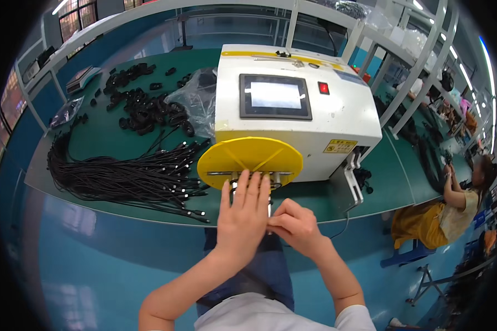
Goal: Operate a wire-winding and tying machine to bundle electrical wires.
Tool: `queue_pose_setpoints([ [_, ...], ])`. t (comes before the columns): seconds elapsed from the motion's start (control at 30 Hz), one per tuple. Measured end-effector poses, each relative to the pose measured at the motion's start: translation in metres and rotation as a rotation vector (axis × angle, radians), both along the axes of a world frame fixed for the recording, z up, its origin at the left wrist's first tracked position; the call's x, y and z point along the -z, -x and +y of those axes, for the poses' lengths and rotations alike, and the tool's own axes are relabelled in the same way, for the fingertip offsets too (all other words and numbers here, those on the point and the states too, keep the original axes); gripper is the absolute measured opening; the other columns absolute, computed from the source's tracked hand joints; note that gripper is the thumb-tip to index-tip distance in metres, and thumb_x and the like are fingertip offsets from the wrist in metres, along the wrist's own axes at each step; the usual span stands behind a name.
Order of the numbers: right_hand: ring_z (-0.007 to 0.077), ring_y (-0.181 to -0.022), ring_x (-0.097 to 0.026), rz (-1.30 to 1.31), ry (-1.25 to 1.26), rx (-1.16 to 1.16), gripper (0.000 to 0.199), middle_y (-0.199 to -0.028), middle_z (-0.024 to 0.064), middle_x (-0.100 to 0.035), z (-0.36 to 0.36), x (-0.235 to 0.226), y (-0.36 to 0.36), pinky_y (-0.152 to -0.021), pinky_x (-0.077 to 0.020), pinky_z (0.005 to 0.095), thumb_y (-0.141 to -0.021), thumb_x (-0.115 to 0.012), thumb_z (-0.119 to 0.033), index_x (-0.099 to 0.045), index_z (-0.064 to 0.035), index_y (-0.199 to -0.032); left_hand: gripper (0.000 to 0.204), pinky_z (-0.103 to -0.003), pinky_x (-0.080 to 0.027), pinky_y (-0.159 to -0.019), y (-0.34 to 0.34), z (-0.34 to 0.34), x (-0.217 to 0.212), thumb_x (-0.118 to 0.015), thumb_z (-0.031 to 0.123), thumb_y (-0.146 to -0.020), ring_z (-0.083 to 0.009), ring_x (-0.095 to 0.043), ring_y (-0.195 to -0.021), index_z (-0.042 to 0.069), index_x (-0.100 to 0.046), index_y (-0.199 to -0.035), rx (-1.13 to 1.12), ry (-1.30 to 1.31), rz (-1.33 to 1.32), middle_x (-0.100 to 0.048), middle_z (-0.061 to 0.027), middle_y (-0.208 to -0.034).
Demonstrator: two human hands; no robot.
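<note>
My left hand lies flat, fingers stretched out, against the front of a yellow disc on a white machine. Its fingertips reach the metal bar across the disc. Dark bits of something show between the fingers, mostly hidden by the hand. Just to the right, my right hand is closed in a pinch beside the left palm. A small light-coloured piece shows at its fingertips, too small to name. Left of the disc, a bundle of black cables with pale connector ends lies on the green table.
Coiled black cables and a clear plastic bag lie behind the bundle. The machine bears a screen, a red switch and a metal bracket. White frame posts rise behind. At right, a person sits working.
</note>
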State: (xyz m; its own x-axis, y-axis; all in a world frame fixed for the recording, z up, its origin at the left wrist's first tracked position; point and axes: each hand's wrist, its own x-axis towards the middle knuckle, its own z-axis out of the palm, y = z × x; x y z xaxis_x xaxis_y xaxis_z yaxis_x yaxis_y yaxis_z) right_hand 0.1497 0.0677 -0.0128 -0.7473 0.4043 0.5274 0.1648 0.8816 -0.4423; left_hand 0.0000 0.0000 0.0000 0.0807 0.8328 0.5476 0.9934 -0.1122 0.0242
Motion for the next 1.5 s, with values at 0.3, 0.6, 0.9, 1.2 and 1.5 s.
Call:
queue_pose_setpoints([
  [0.3, 0.0190, -0.072, -0.061, 0.612, 0.281, 0.477, 0.017, -0.083, 0.0091, -0.058, 0.010, 0.023, 0.022, -0.062, -0.0498, 0.0271, -0.075, -0.068, 0.006, -0.065, -0.0001, -0.090, 0.049, -0.048, -0.040, -0.099, -0.002, 0.006, 0.007, -0.056, 0.006, -0.079, -0.0392, -0.044, -0.124, -0.003, -0.048, -0.127, -0.036, 0.007, 0.011, -0.047, -0.0201, -0.131],
  [0.6, 0.0235, -0.071, -0.061, 0.465, 0.029, 0.518, 0.014, -0.082, 0.0101, -0.061, 0.018, 0.026, 0.026, -0.061, -0.0491, 0.0303, -0.074, -0.068, 0.005, -0.062, 0.0008, -0.086, 0.055, -0.048, -0.041, -0.096, -0.006, 0.008, 0.010, -0.058, 0.000, -0.076, -0.0471, -0.043, -0.122, -0.005, -0.045, -0.129, -0.092, 0.006, -0.025, -0.044, -0.0247, -0.133],
  [0.9, 0.0203, -0.071, -0.063, 0.539, 0.112, 0.524, 0.012, -0.075, 0.0091, -0.062, 0.011, 0.034, 0.036, -0.061, -0.0497, 0.0297, -0.075, -0.068, 0.006, -0.060, -0.0002, -0.082, 0.068, -0.044, -0.045, -0.093, -0.004, 0.006, 0.015, -0.067, 0.002, -0.068, -0.0483, -0.041, -0.123, -0.005, -0.043, -0.131, -0.140, 0.033, -0.014, -0.041, -0.0274, -0.135],
  [1.2, 0.0145, -0.082, -0.063, 1.053, 0.991, 0.302, 0.014, -0.090, 0.0074, -0.061, 0.014, 0.046, 0.043, -0.071, -0.0545, 0.0271, -0.080, -0.061, 0.010, -0.060, 0.0066, -0.094, 0.057, -0.044, -0.048, -0.087, -0.007, 0.004, 0.001, -0.063, 0.007, -0.073, -0.0426, -0.048, -0.115, -0.003, -0.048, -0.128, -0.154, 0.102, -0.076, -0.047, -0.0236, -0.128],
  [1.5, 0.0145, -0.085, -0.062, 0.838, 0.961, 0.288, 0.031, -0.095, 0.0078, -0.060, 0.016, 0.052, 0.038, -0.076, -0.0529, 0.0257, -0.084, -0.057, 0.007, -0.056, 0.0059, -0.115, 0.074, -0.039, -0.049, -0.084, -0.003, 0.004, -0.004, -0.073, 0.009, -0.063, -0.0375, -0.046, -0.112, -0.002, -0.045, -0.131, -0.105, 0.091, -0.015, -0.045, -0.0194, -0.127],
])
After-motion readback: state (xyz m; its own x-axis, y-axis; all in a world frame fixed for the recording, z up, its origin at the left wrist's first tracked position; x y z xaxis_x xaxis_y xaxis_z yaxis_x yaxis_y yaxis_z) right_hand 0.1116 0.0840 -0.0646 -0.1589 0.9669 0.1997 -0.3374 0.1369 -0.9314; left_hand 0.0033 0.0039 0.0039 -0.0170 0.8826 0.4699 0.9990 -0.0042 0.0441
